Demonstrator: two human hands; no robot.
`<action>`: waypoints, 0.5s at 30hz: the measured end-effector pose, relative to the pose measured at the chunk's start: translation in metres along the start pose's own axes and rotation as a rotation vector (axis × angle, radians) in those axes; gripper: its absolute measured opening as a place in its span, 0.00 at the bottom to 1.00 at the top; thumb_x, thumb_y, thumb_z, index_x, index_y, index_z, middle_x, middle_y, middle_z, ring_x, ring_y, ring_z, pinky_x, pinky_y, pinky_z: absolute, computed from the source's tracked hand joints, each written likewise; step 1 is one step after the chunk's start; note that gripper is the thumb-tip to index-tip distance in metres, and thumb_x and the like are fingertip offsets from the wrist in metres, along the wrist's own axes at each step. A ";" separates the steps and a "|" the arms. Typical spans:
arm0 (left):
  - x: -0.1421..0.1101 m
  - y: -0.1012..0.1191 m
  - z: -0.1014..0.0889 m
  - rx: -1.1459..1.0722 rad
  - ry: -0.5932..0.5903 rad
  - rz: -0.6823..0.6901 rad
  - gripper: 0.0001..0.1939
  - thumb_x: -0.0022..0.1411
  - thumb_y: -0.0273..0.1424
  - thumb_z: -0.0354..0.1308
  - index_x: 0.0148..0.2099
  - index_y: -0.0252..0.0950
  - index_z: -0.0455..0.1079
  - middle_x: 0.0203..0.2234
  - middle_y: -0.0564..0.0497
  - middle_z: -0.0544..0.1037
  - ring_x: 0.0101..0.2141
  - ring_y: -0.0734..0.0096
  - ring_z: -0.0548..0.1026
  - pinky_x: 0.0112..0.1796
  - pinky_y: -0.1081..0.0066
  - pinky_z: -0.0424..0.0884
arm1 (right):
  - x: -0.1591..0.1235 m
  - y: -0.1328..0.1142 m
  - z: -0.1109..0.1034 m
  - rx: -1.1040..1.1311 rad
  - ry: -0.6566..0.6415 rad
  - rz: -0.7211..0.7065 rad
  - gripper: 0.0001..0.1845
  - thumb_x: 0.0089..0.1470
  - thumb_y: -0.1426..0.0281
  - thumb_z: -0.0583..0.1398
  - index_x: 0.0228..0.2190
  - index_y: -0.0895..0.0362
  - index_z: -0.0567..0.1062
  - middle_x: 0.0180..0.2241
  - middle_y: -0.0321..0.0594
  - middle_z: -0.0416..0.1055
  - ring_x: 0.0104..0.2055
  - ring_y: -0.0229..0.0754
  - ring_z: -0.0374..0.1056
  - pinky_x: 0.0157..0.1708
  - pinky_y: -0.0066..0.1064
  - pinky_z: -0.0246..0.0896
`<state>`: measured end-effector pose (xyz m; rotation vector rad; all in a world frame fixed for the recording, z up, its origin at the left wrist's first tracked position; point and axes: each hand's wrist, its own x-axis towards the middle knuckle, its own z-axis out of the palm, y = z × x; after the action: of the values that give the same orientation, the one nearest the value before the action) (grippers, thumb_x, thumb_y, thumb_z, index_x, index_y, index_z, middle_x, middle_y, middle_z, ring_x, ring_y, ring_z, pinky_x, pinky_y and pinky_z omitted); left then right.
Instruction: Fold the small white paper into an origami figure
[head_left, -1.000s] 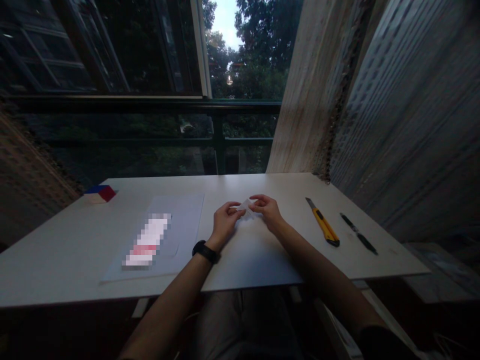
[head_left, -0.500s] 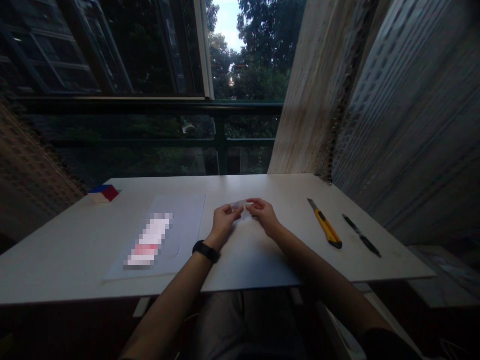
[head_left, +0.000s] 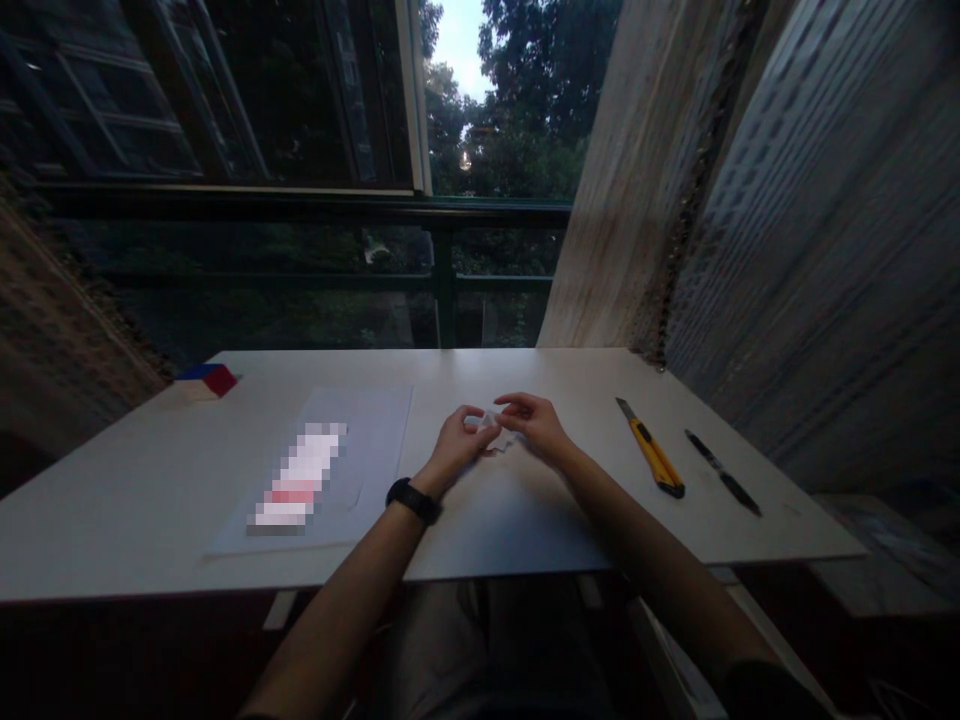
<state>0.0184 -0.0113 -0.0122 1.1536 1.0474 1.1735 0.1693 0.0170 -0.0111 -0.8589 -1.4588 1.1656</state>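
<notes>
At the far left of the white table (head_left: 135,500), near its back corner, sat one block (head_left: 208,381) with a blue top, a red side and a whitish front. To the right of it and nearer the person lay a large white sheet (head_left: 382,415), flat on the tabletop; on it a pixelated patch (head_left: 300,480), pale with one pinkish-red band, hid whatever print was there. Next came the left forearm, with one black watch (head_left: 412,500) at the wrist, and the left hand (head_left: 457,440), its thumb and fingers nearly closed in a pinch on one small piece of folded white paper (head_left: 489,421). That paper was at the middle of the table, between the two hands. The right hand (head_left: 534,420) had its fingers curled and partly spread, the tips at the paper's right edge; whether they gripped it or only touched it could not be told. Well apart to the right lay one yellow-and-black utility knife (head_left: 651,448), its blade end pointing away, and just beside it one dark pen (head_left: 724,473), slanted alike.
</notes>
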 end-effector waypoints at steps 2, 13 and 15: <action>0.000 0.001 -0.002 0.004 0.043 0.007 0.23 0.40 0.35 0.68 0.37 0.33 0.63 0.21 0.52 0.75 0.20 0.74 0.72 0.25 0.71 0.71 | 0.000 -0.001 0.000 0.002 -0.009 0.001 0.19 0.35 0.67 0.66 0.34 0.59 0.75 0.20 0.33 0.70 0.21 0.34 0.63 0.23 0.26 0.56; 0.000 0.006 -0.008 -0.148 0.034 -0.042 0.28 0.34 0.31 0.70 0.40 0.32 0.66 0.26 0.48 0.77 0.24 0.72 0.74 0.26 0.73 0.67 | -0.001 0.010 0.007 0.051 0.060 0.024 0.18 0.34 0.68 0.66 0.33 0.59 0.76 0.19 0.31 0.67 0.21 0.32 0.60 0.22 0.26 0.53; 0.000 0.005 -0.008 -0.191 0.035 -0.047 0.28 0.34 0.31 0.71 0.40 0.32 0.66 0.26 0.48 0.76 0.24 0.72 0.74 0.26 0.73 0.68 | -0.002 0.012 0.011 0.072 0.118 0.025 0.19 0.35 0.67 0.65 0.34 0.58 0.75 0.19 0.31 0.67 0.21 0.32 0.60 0.22 0.26 0.54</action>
<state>0.0097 -0.0098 -0.0084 0.9581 0.9611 1.2318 0.1576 0.0163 -0.0231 -0.8829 -1.3060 1.1591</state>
